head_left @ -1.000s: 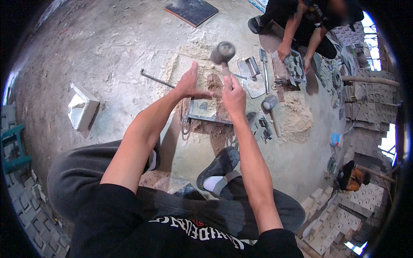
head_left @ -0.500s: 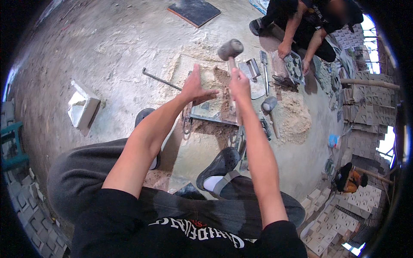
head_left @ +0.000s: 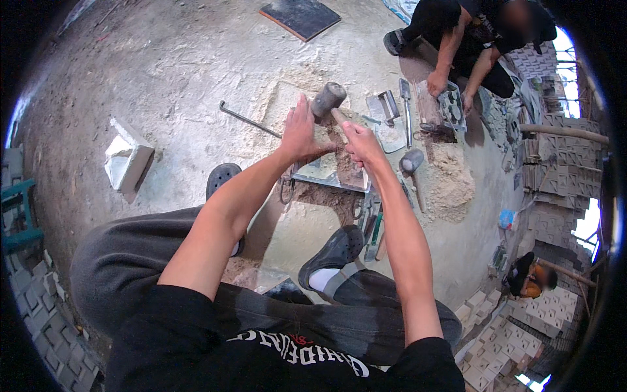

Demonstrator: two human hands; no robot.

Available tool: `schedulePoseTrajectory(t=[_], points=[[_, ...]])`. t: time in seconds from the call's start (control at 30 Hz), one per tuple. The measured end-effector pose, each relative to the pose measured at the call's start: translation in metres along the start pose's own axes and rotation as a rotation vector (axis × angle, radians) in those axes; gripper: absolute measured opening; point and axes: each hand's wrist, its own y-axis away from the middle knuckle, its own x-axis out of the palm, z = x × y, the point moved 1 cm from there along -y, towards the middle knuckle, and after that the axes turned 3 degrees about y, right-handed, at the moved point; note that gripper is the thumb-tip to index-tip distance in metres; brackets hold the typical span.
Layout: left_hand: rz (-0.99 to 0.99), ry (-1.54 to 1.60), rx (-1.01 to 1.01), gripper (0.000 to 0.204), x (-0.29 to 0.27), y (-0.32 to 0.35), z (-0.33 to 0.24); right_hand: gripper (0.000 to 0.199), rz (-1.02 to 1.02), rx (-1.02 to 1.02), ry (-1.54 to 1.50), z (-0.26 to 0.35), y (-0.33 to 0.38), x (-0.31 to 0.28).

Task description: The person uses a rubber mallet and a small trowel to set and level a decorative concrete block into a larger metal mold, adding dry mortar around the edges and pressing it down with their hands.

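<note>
My right hand [head_left: 361, 142] is wrapped round the wooden handle of a mallet [head_left: 328, 99] with a dark, cylindrical head. The head hangs just right of the fingertips of my left hand [head_left: 304, 134]. That hand is stretched out with its thumb spread to the right, over a metal frame [head_left: 326, 181] holding brown, sandy material. My hands and the mallet hide much of the frame's inside; whether the mallet touches the material I cannot tell. Left of the frame, a dark metal rod with a bent end [head_left: 248, 119] lies on pale powder.
Right of the frame lie a second mallet [head_left: 411, 161], a handled metal float [head_left: 390, 108], a long flat tool [head_left: 405, 111] and a pale sand heap [head_left: 445, 186]. A co-worker [head_left: 450, 59] handles another mould at the upper right. A white block [head_left: 128, 160] sits left, a dark board [head_left: 300, 18] farther off.
The mallet has come down and to the left, its head now beside my left fingertips. My right hand has dropped slightly nearer to me. My left hand stays over the frame.
</note>
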Motion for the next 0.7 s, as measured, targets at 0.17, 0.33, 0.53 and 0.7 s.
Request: schedulePoseTrajectory(t=[0.17, 0.33, 0.53, 0.7], points=[[-0.052, 0.181, -0.193, 0.143, -0.003, 0.021, 0.007, 0.052, -0.306, -0.261, 0.057, 0.046, 0.032, 0.0], [-0.075, 0.256, -0.167, 0.137, 0.001, 0.019, 0.003, 0.05, -0.634, -0.415, -0.07, 0.031, 0.036, 0.038], [-0.064, 0.317, -0.157, 0.12, 0.015, 0.034, 0.027, 0.049, -0.418, -0.259, 0.148, 0.041, 0.03, 0.046], [-0.08, 0.318, -0.149, 0.114, 0.021, 0.03, 0.027, 0.049, -0.393, -0.188, 0.134, 0.019, 0.025, 0.064]])
